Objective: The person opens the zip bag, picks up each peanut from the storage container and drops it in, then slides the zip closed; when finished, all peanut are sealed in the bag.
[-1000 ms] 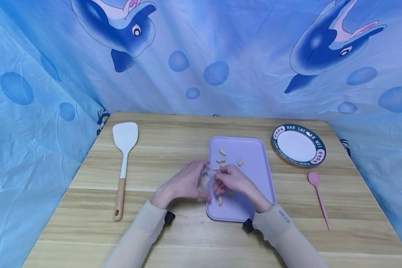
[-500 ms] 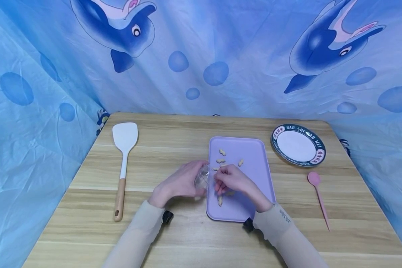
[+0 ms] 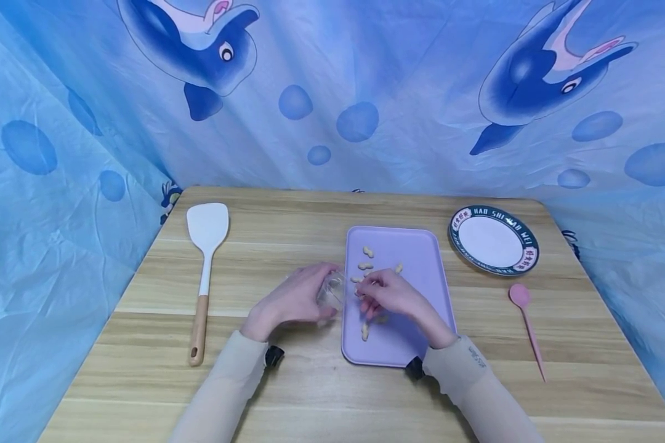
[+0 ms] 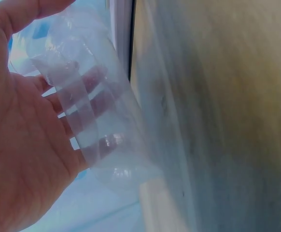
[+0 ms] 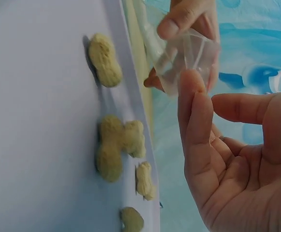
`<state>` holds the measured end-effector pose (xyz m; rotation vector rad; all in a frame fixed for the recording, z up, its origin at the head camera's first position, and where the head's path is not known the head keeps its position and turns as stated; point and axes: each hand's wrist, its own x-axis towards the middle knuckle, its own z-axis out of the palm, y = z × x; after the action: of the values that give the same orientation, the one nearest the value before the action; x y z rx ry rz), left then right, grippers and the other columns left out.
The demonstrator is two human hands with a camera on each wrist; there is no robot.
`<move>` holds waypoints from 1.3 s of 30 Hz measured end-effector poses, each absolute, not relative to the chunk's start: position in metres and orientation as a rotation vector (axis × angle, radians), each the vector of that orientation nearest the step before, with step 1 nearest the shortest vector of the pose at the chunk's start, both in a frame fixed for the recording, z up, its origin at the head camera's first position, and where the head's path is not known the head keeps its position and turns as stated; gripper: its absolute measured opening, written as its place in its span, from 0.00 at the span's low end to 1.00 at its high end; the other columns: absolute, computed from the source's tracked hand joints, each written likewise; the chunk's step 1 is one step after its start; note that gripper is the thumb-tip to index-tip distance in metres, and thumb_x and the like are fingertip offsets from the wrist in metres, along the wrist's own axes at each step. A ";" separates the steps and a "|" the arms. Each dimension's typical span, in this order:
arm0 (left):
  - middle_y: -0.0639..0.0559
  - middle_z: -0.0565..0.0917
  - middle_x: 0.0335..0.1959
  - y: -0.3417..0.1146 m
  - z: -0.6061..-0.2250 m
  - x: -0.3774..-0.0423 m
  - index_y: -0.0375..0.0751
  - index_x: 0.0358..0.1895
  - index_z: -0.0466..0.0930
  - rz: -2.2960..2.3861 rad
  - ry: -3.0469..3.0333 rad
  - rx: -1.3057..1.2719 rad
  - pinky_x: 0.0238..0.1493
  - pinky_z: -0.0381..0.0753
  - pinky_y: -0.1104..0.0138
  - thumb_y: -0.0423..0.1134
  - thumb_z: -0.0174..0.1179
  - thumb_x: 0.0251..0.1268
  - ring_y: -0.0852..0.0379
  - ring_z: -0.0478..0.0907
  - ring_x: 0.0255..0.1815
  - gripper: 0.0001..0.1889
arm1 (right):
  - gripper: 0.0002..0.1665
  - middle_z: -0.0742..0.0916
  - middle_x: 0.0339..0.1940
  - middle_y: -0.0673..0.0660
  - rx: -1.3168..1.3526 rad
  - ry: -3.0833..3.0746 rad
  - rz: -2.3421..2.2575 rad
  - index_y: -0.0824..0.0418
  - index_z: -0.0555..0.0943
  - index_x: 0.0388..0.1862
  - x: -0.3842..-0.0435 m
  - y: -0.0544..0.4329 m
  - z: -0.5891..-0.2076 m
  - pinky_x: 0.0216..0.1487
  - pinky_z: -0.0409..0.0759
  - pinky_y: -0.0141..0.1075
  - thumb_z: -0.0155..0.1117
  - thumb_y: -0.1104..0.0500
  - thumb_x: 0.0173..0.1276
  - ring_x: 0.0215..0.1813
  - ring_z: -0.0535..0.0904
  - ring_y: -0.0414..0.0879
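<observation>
My left hand [image 3: 294, 298] is curled round a clear plastic bag [image 3: 331, 290], just left of the purple tray [image 3: 415, 243]. Through the clear plastic, its fingers show in the left wrist view. The bag's open end [image 5: 196, 50] faces the right hand in the right wrist view. Above the tray's middle is my right hand [image 3: 393, 295], its thumb and fingertips close together with nothing visible between them. Several unshelled peanuts [image 3: 368, 251] lie on the tray near its left side, some of them partly hidden by the right hand.
A white spatula [image 3: 207, 231] with a wooden handle lies at the left of the wooden table [image 3: 288, 400]. To the right are a green-rimmed white plate [image 3: 490, 241] and a pink spoon [image 3: 519, 295]. A blue dolphin-print curtain [image 3: 421, 80] hangs behind.
My left hand has drawn the bag a little to the left, away from the right hand, over the last second. The right hand has shifted only slightly.
</observation>
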<state>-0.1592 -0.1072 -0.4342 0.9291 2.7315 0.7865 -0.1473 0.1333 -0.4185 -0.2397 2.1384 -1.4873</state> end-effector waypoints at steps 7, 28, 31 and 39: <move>0.49 0.75 0.66 -0.112 -0.431 -0.160 0.46 0.70 0.67 0.718 2.749 0.876 0.71 0.62 0.49 0.52 0.74 0.47 0.49 0.70 0.68 0.44 | 0.19 0.87 0.25 0.60 -0.199 2.195 -1.540 0.76 0.79 0.47 -0.155 0.152 -0.407 0.35 0.87 0.46 0.57 0.58 0.76 0.24 0.84 0.46; 0.49 0.74 0.68 -0.115 -0.432 -0.161 0.45 0.70 0.66 0.662 2.744 0.863 0.73 0.59 0.50 0.51 0.74 0.47 0.48 0.68 0.70 0.44 | 0.21 0.82 0.28 0.55 -0.426 2.813 -0.856 0.69 0.83 0.42 -0.201 0.213 -0.429 0.31 0.75 0.36 0.74 0.52 0.62 0.30 0.75 0.46; 0.49 0.74 0.67 -0.115 -0.432 -0.161 0.46 0.70 0.66 0.661 2.743 0.857 0.72 0.59 0.49 0.51 0.74 0.46 0.48 0.68 0.70 0.44 | 0.20 0.81 0.26 0.54 -0.440 2.813 -0.820 0.67 0.83 0.39 -0.201 0.212 -0.435 0.30 0.74 0.37 0.75 0.52 0.61 0.28 0.74 0.46; 0.50 0.74 0.68 -0.116 -0.431 -0.160 0.46 0.70 0.66 0.643 2.740 0.864 0.72 0.60 0.49 0.51 0.75 0.46 0.48 0.68 0.70 0.45 | 0.18 0.80 0.24 0.54 -0.400 2.823 -0.787 0.66 0.82 0.36 -0.201 0.207 -0.439 0.28 0.73 0.36 0.76 0.53 0.61 0.26 0.73 0.45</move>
<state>-0.1603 -0.1158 -0.4309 0.8636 2.7404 0.6434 -0.2005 0.2070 -0.4393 -0.3997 2.8234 -0.7870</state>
